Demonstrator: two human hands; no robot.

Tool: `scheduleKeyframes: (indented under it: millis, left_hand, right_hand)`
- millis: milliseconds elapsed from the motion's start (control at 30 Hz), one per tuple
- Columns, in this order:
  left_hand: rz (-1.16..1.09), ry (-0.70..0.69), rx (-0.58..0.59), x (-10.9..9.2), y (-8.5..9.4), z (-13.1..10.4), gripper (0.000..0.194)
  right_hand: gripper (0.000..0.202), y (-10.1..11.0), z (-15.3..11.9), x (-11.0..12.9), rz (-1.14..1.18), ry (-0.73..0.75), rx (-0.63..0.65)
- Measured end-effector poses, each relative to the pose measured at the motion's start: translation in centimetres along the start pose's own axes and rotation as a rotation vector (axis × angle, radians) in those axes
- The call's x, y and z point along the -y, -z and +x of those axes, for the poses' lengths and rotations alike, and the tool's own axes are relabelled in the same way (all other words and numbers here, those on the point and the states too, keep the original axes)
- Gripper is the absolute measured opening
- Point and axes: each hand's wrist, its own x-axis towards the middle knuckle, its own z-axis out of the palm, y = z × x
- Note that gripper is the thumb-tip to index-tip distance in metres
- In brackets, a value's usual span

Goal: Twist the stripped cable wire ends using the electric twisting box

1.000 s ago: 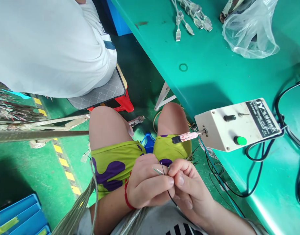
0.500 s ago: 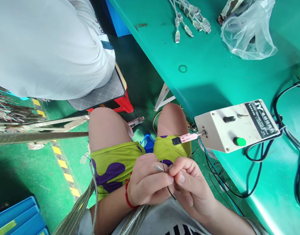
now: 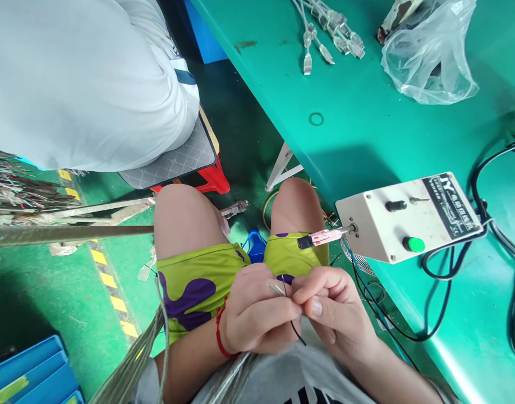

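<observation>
The left hand (image 3: 261,314) pinches thin wires (image 3: 277,290), their bare tips poking up past its closed fingers. The right hand's (image 3: 335,308) thumb and forefinger close just beside them, perhaps on the black wire (image 3: 298,335), whose tail hangs below the fingertips.

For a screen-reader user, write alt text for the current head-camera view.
The left hand holds thin wires over a seated person's lap, fingertips close against those of the right hand. A white machine box with a pink-and-black clip sits on a green table, beyond it cables and a plastic bag.
</observation>
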Motion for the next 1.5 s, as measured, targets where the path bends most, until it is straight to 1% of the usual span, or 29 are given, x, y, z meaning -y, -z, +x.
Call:
scheduleKeyframes:
  millis: [133, 233, 300, 500, 600, 667, 733, 800, 867, 933, 1000, 1067, 1133, 1200, 1267, 1333, 1367, 1400, 1500]
  left_hand:
    - [-0.078, -0.027, -0.045, 0.2, -0.3, 0.2, 0.010]
    - [-0.089, -0.025, -0.047, 0.2, -0.5, 0.3, 0.011]
    - [-0.100, -0.021, -0.032, 0.2, -0.6, 0.3, 0.013]
    - [-0.084, 0.003, -0.084, -0.1, -0.9, 0.4, 0.018]
    - [-0.091, 0.017, -0.065, -0.1, -0.9, 0.5, 0.020]
    - [-0.107, 0.036, -0.047, -0.1, -0.8, 0.5, 0.017]
    - [-0.157, 0.070, -0.016, 0.0, -0.6, 0.3, 0.012]
    - [-0.236, 0.126, -0.007, 0.2, -0.5, 0.0, 0.016]
    - [-0.319, 0.203, -0.022, 0.5, -0.4, -0.5, 0.019]
    - [-0.413, 0.298, -0.067, 0.8, -0.3, -0.7, 0.019]
    - [-0.555, 0.430, -0.134, 1.2, -0.2, -0.6, 0.018]
    - [-0.718, 0.563, -0.196, 1.5, -0.1, -0.1, 0.015]
    - [-0.836, 0.647, -0.233, 1.8, 0.1, 0.5, 0.010]
    - [-0.879, 0.682, -0.244, 2.0, 0.3, 1.2, 0.007]
    - [-0.870, 0.702, -0.258, 2.2, 0.5, 1.8, 0.007]
    - [-0.848, 0.712, -0.293, 2.3, 0.7, 2.2, 0.013]
    - [-0.842, 0.710, -0.320, 2.4, 0.9, 2.3, 0.018]
    - [-0.840, 0.709, -0.349, 2.5, 1.0, 2.4, 0.023]
    - [-0.831, 0.696, -0.410, 3.4, 1.4, 2.5, 0.037]
  right_hand:
    - [0.010, 1.2, -0.2, 0.3, -0.070, -0.012, 0.006]
    - [0.011, 1.8, -0.3, 0.2, -0.081, -0.033, 0.022]
    - [0.011, 1.9, -0.3, 0.1, -0.074, -0.052, 0.031]
    - [0.016, 2.1, -0.3, -0.1, -0.079, -0.062, -0.025]
    - [0.018, 2.1, -0.2, -0.2, -0.063, -0.072, -0.046]
    - [0.018, 2.0, 0.0, -0.2, -0.059, -0.069, -0.049]
    - [0.020, 2.1, 0.2, -0.6, -0.071, -0.025, -0.047]
    - [0.028, 2.5, 0.4, -1.2, -0.151, 0.075, -0.081]
    - [0.045, 3.2, 0.5, -2.2, -0.306, 0.180, -0.127]
    - [0.057, 4.0, 0.6, -3.1, -0.487, 0.219, -0.130]
    - [0.063, 4.5, 0.8, -3.8, -0.643, 0.171, -0.060]
    - [0.068, 4.6, 1.2, -4.2, -0.754, 0.085, 0.043]
    - [0.069, 4.3, 1.7, -4.5, -0.816, 0.014, 0.139]
    - [0.063, 3.9, 2.2, -4.8, -0.866, -0.010, 0.200]
    - [0.051, 3.6, 2.8, -5.1, -0.948, -0.014, 0.245]
    - [0.038, 3.5, 3.3, -5.4, -1.024, -0.032, 0.277]
    - [0.037, 3.5, 3.5, -5.5, -1.035, -0.061, 0.293]
    - [0.041, 3.5, 3.6, -5.7, -1.019, -0.103, 0.313]
    - [0.062, 3.6, 3.7, -6.2, -0.863, -0.251, 0.351]
